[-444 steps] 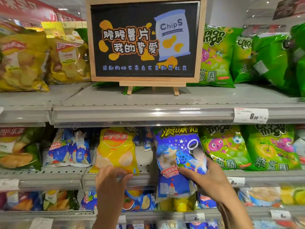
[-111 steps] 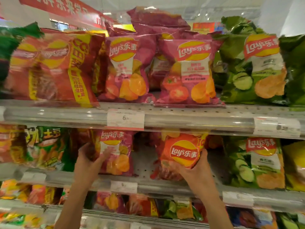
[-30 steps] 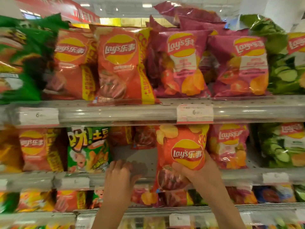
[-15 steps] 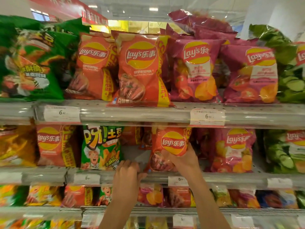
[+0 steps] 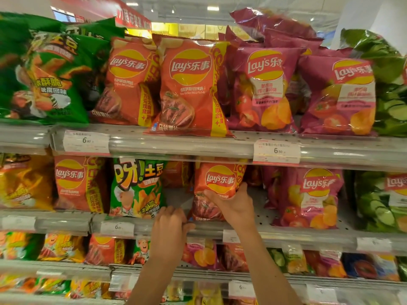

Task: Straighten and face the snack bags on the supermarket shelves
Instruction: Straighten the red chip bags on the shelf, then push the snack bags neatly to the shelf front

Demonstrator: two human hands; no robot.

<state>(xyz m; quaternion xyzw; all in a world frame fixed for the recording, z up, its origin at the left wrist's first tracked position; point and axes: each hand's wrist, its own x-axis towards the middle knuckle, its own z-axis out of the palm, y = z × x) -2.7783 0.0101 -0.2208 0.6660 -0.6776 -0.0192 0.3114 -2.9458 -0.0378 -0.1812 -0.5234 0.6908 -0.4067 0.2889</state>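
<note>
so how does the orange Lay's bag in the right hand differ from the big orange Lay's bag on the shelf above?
The orange Lay's bag on the middle shelf is gripped by the right hand; the big orange Lay's bag on the upper shelf stands untouched. The held bag sits back on its shelf, its top hidden by the rail above; the upper bag pokes past the shelf lip, fully shown. The upper one looks larger. Both face front with the same logo and grilled-meat picture.

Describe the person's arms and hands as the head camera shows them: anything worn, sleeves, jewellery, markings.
Both forearms come up from the bottom edge bare, with no sleeve in view. The left hand and the right hand wear no gloves, and no watch, bracelet or ring shows on the sides facing the camera. No tattoos or other markings are visible. The upper arms are out of frame.
</note>
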